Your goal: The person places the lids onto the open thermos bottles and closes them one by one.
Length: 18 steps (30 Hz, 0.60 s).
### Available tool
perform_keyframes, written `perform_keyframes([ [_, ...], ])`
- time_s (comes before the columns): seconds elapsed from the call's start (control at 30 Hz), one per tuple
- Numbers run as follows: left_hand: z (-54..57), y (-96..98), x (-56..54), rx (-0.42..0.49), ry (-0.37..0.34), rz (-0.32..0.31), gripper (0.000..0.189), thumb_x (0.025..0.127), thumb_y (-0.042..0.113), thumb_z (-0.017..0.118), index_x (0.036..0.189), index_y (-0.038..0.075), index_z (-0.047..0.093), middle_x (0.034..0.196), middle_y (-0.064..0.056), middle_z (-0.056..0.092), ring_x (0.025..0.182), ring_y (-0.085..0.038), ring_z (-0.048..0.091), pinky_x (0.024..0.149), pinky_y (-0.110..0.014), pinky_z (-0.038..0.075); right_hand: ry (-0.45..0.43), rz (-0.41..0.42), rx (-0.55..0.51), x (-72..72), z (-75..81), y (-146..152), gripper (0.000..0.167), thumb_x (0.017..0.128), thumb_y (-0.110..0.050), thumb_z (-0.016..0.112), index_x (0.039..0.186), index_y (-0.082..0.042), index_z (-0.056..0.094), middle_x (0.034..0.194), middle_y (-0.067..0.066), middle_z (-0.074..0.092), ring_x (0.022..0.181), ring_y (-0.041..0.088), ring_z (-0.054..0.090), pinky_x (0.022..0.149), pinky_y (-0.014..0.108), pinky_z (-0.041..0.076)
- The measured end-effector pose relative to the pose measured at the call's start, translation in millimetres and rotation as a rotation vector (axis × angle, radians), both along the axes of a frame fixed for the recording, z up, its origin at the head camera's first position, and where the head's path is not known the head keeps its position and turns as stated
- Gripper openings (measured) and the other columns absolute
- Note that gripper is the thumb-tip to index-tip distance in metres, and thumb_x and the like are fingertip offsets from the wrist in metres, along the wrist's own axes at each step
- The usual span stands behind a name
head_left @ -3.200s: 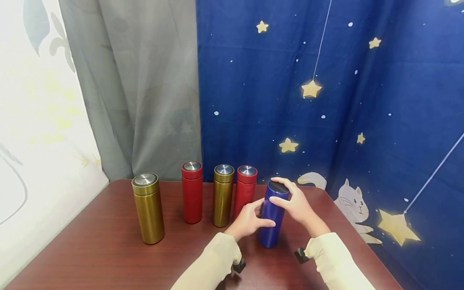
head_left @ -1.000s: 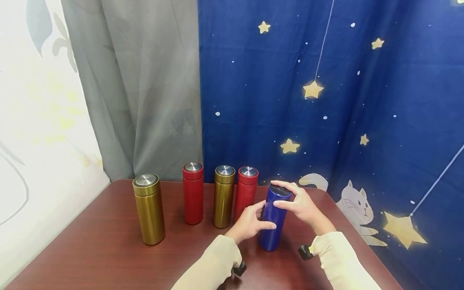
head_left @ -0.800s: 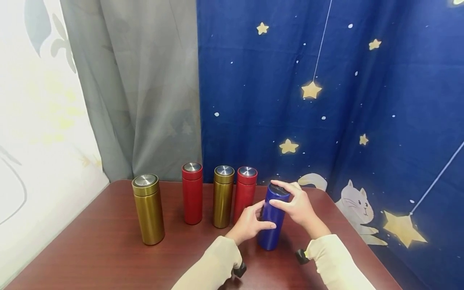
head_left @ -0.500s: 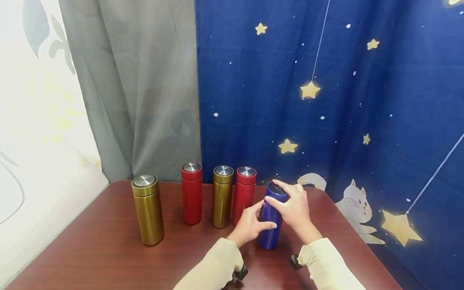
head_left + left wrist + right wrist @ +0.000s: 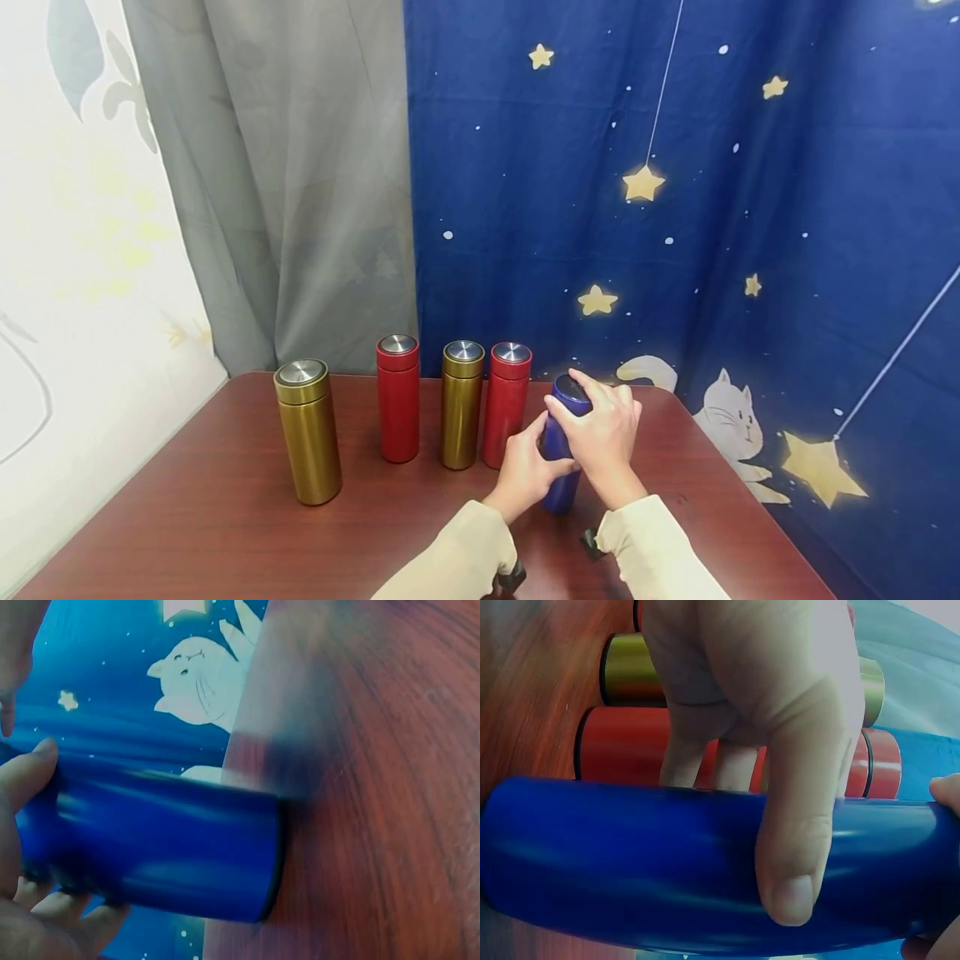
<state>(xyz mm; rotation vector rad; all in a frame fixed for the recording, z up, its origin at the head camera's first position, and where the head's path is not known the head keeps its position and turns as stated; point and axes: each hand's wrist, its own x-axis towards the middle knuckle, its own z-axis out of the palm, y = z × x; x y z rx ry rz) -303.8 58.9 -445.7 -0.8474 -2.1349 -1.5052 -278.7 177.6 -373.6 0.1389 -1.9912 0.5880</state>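
Observation:
A blue thermos flask (image 5: 558, 442) stands near the right side of the table. Its round top is dark, and its base is close to the wood in the left wrist view. My left hand (image 5: 528, 468) grips the flask's body, thumb (image 5: 791, 892) across the near side and fingers behind. Up at the lid (image 5: 572, 388), my right hand (image 5: 606, 423) holds the rim between thumb and fingers. Only the tips of the right hand show at the edge of the right wrist view. Just left of the flask stands a red thermos flask (image 5: 507, 400), apart from it.
Further left stand a gold flask (image 5: 462, 408), another red flask (image 5: 398, 404) and a nearer gold flask (image 5: 311, 442), all upright with silver tops. The reddish-brown table (image 5: 225, 533) ends at a grey curtain (image 5: 337, 183) and a blue star-patterned curtain (image 5: 525, 208).
My right hand has turned around the lid, its wrist swinging left towards the left arm. The left hand keeps its grip and has shifted slightly right. The other flasks have not moved.

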Motion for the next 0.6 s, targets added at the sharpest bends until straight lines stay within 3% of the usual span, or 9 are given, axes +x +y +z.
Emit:
perform_keyframes([
  [0.17,0.4,1.7,1.8,-0.015,0.013,0.062,0.074,0.074,0.033,0.086,0.136,0.008,0.055,0.112,-0.005,0.070,0.096,-0.016,0.069,0.084,-0.027,0.054,-0.018,-0.010,0.002,-1.0,0.5,0,0.052,0.073,-0.046,0.081,0.117,-0.019,0.072,0.102,0.011,0.072,0.087,0.031,0.050,0.075,0.045,0.034],
  [0.33,3.3,-1.9,0.3,-0.088,-0.070,0.059,0.081,0.075,0.039,0.084,0.141,0.009,0.049,0.125,-0.007,0.064,0.107,-0.022,0.065,0.089,-0.035,0.053,-0.114,0.032,-0.023,1.4,3.0,2,0.056,0.075,-0.047,0.080,0.123,-0.020,0.068,0.110,0.012,0.069,0.094,0.031,0.050,0.078,0.047,0.037],
  [0.47,5.2,-2.7,2.8,-0.151,-0.129,0.029,0.086,0.078,0.038,0.082,0.147,0.010,0.041,0.135,-0.007,0.057,0.117,-0.024,0.060,0.093,-0.040,0.051,-0.253,0.110,-0.090,8.1,4.8,3,0.065,0.082,-0.043,0.076,0.139,-0.021,0.054,0.121,0.017,0.062,0.100,0.033,0.048,0.084,0.052,0.040],
  [0.6,9.5,-9.7,7.2,-0.219,-0.145,0.005,0.090,0.078,0.038,0.081,0.151,0.014,0.034,0.144,-0.004,0.048,0.126,-0.023,0.052,0.100,-0.045,0.046,-0.352,0.182,-0.121,15.8,5.6,4,0.076,0.087,-0.038,0.071,0.151,-0.020,0.034,0.139,0.020,0.049,0.117,0.037,0.042,0.093,0.060,0.039],
])
